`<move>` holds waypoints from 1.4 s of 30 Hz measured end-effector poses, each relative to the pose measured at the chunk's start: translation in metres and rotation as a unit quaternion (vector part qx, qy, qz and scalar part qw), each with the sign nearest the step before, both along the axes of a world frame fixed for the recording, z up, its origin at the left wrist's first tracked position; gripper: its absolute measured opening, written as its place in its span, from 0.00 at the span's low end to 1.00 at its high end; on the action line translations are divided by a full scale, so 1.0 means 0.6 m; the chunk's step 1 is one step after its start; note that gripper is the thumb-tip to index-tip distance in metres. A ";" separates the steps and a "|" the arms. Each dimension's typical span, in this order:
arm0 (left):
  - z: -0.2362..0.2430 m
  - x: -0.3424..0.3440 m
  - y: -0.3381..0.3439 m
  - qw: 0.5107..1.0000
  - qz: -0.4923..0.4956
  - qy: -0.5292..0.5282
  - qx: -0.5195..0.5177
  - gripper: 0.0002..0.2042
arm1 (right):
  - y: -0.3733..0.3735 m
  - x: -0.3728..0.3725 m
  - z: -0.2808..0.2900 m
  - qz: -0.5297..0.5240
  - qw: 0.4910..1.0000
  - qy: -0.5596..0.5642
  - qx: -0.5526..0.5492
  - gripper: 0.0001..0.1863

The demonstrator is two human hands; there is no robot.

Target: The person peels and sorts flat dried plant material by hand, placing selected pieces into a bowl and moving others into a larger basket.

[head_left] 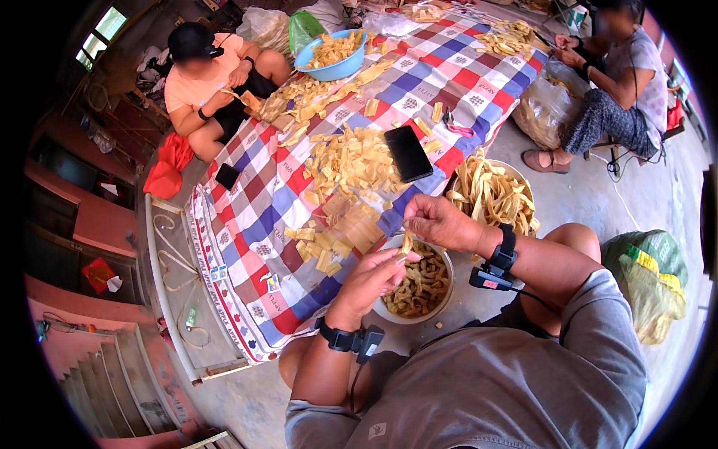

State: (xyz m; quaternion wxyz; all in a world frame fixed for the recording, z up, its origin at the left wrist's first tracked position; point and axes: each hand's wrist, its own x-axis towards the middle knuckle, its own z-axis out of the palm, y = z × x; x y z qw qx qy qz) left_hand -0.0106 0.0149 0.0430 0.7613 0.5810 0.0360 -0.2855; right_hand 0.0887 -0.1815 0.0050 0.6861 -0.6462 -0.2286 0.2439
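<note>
Between my two hands is a short, pliable yellowish strip, which looks like tofu skin. My right hand pinches its upper end. The fingers of my left hand are closed at its lower end. Just beneath them stands a white bowl of small, twisted brownish-yellow pieces. Beyond my right hand, a round basin is heaped with long, limp strips. Cut flat yellow pieces lie piled on the table in front of my hands, around a wooden board.
A checked cloth covers the table. On it lie a black phone, a smaller dark phone, pink-handled scissors and a blue basin. One person sits far left, another far right. Sacks stand at my right.
</note>
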 end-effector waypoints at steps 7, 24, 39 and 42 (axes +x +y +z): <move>-0.024 -0.003 0.000 0.984 0.096 -0.069 -0.135 0.18 | 0.003 -0.020 0.013 0.041 0.980 0.196 -0.004 0.08; -0.023 -0.003 -0.028 0.909 0.083 -0.369 0.172 0.13 | -0.007 -0.030 -0.006 0.324 0.762 0.555 0.082 0.23; -0.013 -0.015 -0.028 0.836 0.110 -0.472 0.258 0.13 | 0.016 -0.043 -0.021 0.146 0.933 0.303 0.130 0.05; -0.021 -0.012 -0.026 0.766 0.122 -0.513 0.368 0.14 | 0.020 -0.039 -0.036 0.009 0.992 0.119 0.032 0.03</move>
